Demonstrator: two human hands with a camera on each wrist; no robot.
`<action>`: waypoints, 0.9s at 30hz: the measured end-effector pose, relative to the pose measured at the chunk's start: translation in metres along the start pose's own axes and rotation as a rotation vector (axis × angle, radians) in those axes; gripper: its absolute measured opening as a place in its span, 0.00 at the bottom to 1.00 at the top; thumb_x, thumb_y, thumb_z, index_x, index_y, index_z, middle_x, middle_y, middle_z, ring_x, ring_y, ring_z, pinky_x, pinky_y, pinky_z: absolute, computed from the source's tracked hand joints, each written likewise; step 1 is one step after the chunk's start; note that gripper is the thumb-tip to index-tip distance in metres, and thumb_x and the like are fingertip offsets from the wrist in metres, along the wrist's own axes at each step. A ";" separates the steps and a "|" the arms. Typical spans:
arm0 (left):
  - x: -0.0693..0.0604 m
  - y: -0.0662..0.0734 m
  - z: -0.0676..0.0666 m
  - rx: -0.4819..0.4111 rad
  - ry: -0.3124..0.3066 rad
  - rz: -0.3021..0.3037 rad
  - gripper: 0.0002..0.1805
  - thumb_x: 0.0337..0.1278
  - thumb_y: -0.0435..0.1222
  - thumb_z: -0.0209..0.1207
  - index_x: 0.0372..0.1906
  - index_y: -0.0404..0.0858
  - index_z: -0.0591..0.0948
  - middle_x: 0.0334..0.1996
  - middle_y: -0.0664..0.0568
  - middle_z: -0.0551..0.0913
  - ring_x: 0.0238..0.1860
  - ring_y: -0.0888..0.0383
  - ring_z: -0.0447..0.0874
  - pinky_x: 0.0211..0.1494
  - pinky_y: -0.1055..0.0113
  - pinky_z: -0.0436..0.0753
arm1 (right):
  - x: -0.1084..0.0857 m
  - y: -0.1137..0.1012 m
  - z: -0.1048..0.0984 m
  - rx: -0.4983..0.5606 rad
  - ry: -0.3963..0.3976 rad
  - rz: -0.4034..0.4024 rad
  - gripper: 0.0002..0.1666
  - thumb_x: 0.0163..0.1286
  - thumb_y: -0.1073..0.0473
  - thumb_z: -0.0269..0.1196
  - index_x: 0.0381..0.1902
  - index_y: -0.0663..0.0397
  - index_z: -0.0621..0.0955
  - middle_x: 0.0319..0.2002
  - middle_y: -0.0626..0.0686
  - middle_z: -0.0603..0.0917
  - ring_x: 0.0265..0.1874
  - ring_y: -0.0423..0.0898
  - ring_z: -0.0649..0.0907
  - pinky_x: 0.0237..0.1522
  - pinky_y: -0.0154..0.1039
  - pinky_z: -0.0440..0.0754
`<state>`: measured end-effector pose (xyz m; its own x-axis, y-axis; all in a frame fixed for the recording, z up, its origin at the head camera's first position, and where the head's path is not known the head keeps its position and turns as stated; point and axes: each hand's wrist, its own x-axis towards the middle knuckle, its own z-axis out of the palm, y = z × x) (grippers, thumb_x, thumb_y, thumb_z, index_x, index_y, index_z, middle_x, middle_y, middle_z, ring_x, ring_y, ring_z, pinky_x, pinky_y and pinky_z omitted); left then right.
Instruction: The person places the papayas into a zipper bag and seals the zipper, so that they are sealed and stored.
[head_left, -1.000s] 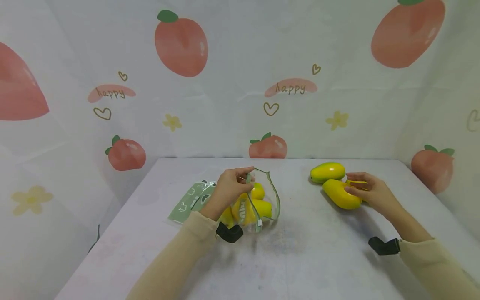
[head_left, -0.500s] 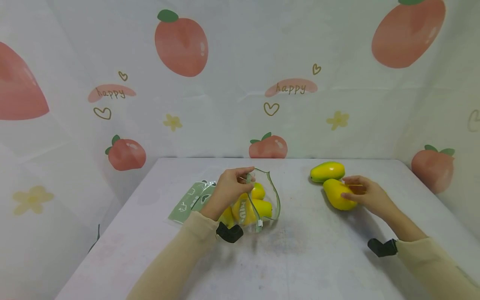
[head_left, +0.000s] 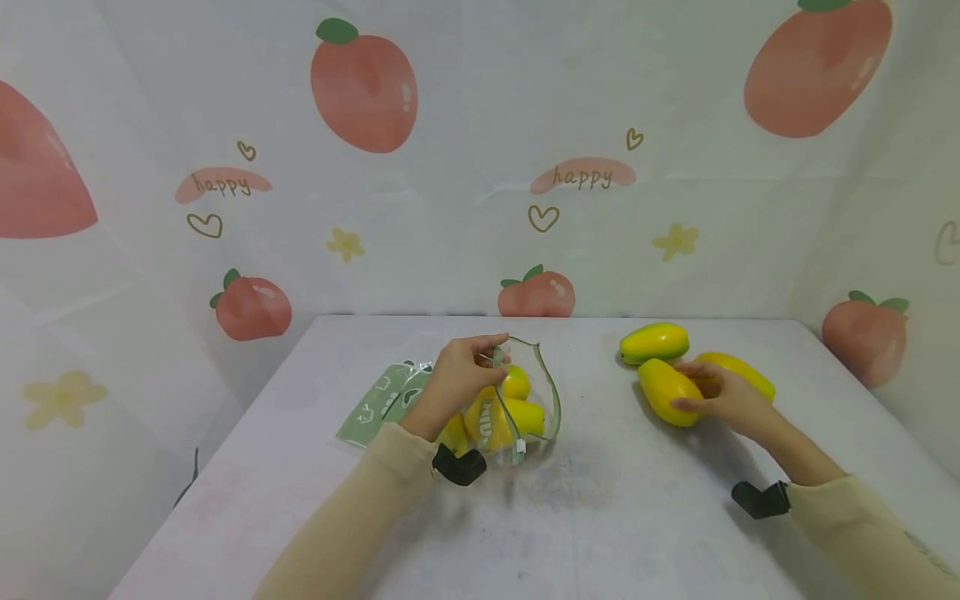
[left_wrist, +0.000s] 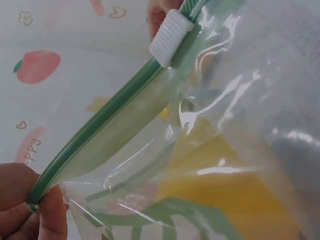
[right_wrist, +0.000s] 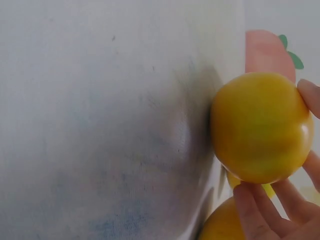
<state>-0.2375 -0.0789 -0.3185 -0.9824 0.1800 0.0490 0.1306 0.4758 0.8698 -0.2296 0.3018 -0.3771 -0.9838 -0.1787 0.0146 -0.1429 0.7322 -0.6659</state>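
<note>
My left hand (head_left: 459,379) pinches the green-edged rim of a clear zip bag (head_left: 485,423) and keeps its mouth apart. Several yellow fruits (head_left: 522,415) lie inside the bag, partly behind the film and my hand. In the left wrist view a white slider (left_wrist: 171,37) sits on the bag's green zip. On the right of the table, my right hand (head_left: 727,400) grips a yellow papaya (head_left: 666,392), thumb on one side and fingers on the other. A greener papaya (head_left: 654,343) lies just behind it. Another yellow fruit (head_left: 742,375) lies beyond my right hand, partly hidden by it.
Flat green-printed bags (head_left: 382,404) lie on the white table (head_left: 585,517) to the left of the filled bag. A fruit-printed cloth (head_left: 465,217) hangs behind the table and along its sides.
My right hand has moved slightly left and closer, and the yellow papaya in it has turned and shifted left. More of the yellow fruit behind shows now. My left hand and the bag stay put.
</note>
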 end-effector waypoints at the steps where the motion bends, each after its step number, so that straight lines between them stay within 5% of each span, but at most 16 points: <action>1: 0.000 0.000 0.000 -0.001 0.000 0.001 0.28 0.52 0.30 0.64 0.61 0.48 0.80 0.43 0.51 0.81 0.40 0.56 0.79 0.41 0.69 0.82 | 0.000 0.000 0.001 0.000 -0.008 -0.003 0.41 0.64 0.47 0.66 0.65 0.69 0.68 0.60 0.73 0.72 0.56 0.68 0.74 0.57 0.63 0.73; 12: 0.000 -0.001 0.000 -0.017 -0.011 0.000 0.28 0.52 0.30 0.64 0.61 0.46 0.79 0.43 0.52 0.81 0.41 0.55 0.79 0.40 0.70 0.81 | 0.000 -0.004 0.007 0.000 -0.052 0.001 0.45 0.61 0.46 0.68 0.67 0.66 0.66 0.64 0.75 0.67 0.64 0.74 0.62 0.59 0.73 0.59; 27: -0.001 0.001 -0.001 -0.028 -0.014 -0.014 0.28 0.53 0.30 0.64 0.61 0.47 0.79 0.42 0.52 0.81 0.40 0.55 0.78 0.39 0.71 0.81 | 0.000 -0.006 0.011 -0.023 -0.038 -0.060 0.45 0.59 0.46 0.69 0.68 0.62 0.66 0.61 0.70 0.74 0.58 0.67 0.73 0.55 0.66 0.70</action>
<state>-0.2369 -0.0796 -0.3173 -0.9821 0.1857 0.0297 0.1126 0.4539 0.8839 -0.2275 0.2902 -0.3809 -0.9686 -0.2474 0.0257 -0.2048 0.7344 -0.6471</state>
